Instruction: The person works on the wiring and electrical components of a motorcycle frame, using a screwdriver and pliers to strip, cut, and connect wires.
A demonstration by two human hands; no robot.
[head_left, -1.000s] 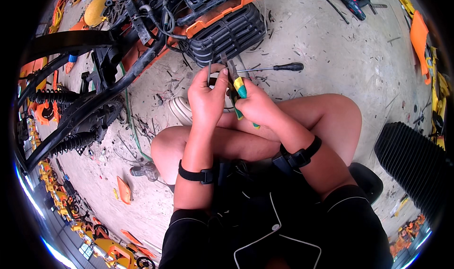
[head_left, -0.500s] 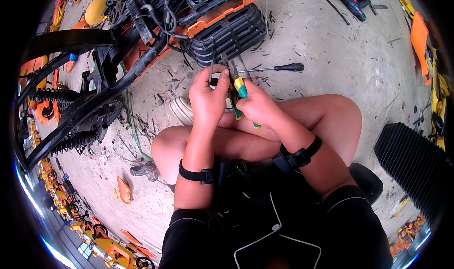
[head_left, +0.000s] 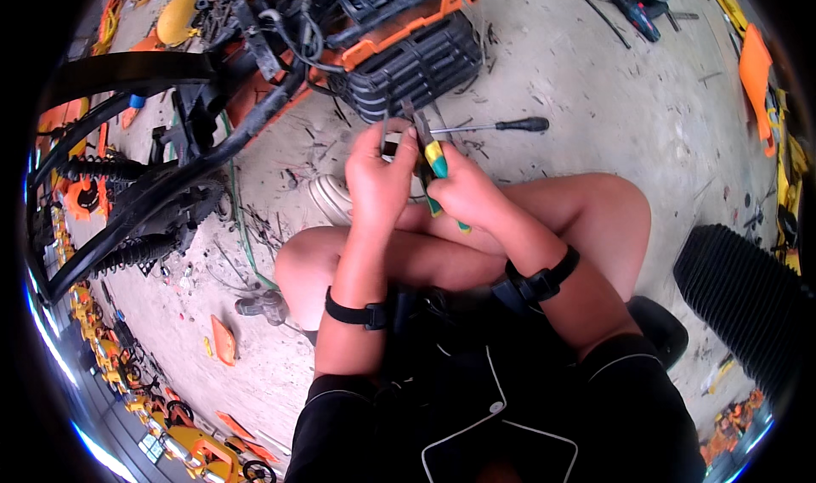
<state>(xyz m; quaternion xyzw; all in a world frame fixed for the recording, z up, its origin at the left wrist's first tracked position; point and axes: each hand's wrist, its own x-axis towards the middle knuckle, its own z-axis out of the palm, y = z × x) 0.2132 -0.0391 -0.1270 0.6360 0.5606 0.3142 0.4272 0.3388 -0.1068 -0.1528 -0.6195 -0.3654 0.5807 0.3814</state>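
Observation:
My right hand (head_left: 469,192) is closed round pliers (head_left: 437,160) with green and yellow handles, their metal jaws pointing away from me. Close beside the jaws, the fingers of my left hand (head_left: 378,173) are bent together in a pinch. A thin grey piece rises by those fingers, but what they grip is mostly hidden. Both hands are held over my crossed legs, in front of a black ribbed cover (head_left: 416,65) with an orange edge on the vehicle. Just past my right hand, a screwdriver (head_left: 520,124) with a black handle lies on the floor.
A black tubular frame (head_left: 161,190) with coil springs stands at the left. Wires and metal parts crowd the vehicle above. A power drill (head_left: 637,20) lies at the far right; a black ribbed object (head_left: 739,300) is near my right side. Small debris litters the concrete floor.
The whole view has shifted slightly. Both hands keep nearly the same pose, with the pliers still in my right hand against the left fingers.

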